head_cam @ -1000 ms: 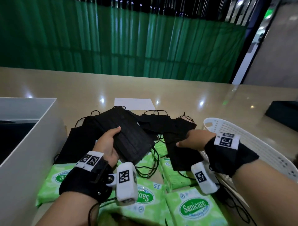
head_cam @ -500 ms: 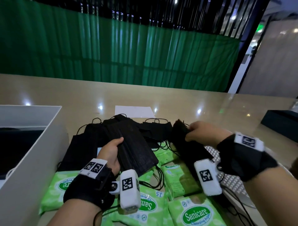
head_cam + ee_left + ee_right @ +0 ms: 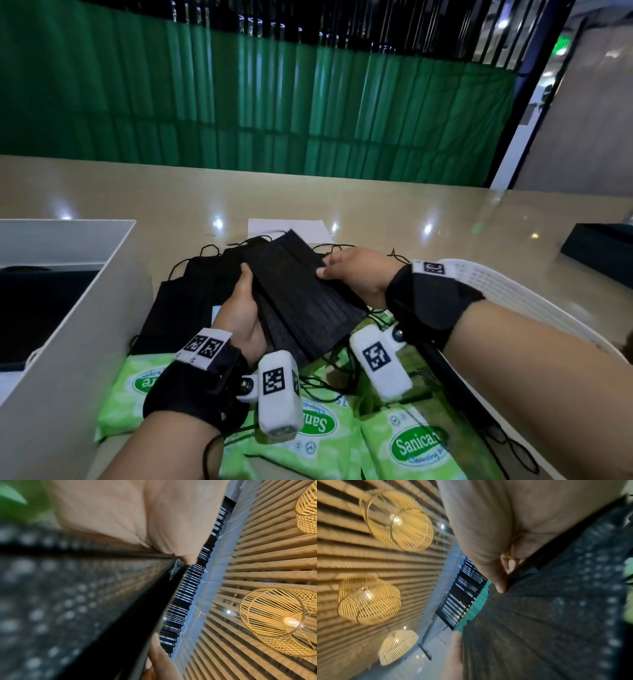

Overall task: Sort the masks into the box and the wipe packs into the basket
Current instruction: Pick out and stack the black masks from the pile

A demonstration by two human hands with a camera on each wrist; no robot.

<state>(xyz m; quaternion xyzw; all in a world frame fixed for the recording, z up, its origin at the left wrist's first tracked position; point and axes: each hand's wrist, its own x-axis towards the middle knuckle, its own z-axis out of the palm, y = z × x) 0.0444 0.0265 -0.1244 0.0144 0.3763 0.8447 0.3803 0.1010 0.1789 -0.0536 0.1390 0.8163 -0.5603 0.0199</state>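
Observation:
A small stack of black masks (image 3: 301, 294) is held up over the table between both hands. My left hand (image 3: 245, 308) grips its left edge, thumb on top. My right hand (image 3: 356, 277) pinches its right edge. The wrist views show the masks (image 3: 77, 601) (image 3: 547, 622) close up, with thumbs pressed on them. More black masks (image 3: 191, 294) lie on the table below. Green wipe packs (image 3: 421, 445) lie near me. The white box (image 3: 78, 308) stands at the left with something dark inside. The white basket (image 3: 513, 294) sits at the right.
A white sheet of paper (image 3: 291, 228) lies beyond the masks. A dark box (image 3: 603, 250) sits at the far right of the beige table (image 3: 376, 202). Loose black ear loops trail over the wipe packs. A green curtain hangs behind the table.
My right hand carried its mask leftward and laid it on the masks in my left hand. Both hands now hold the same stack, raised a little.

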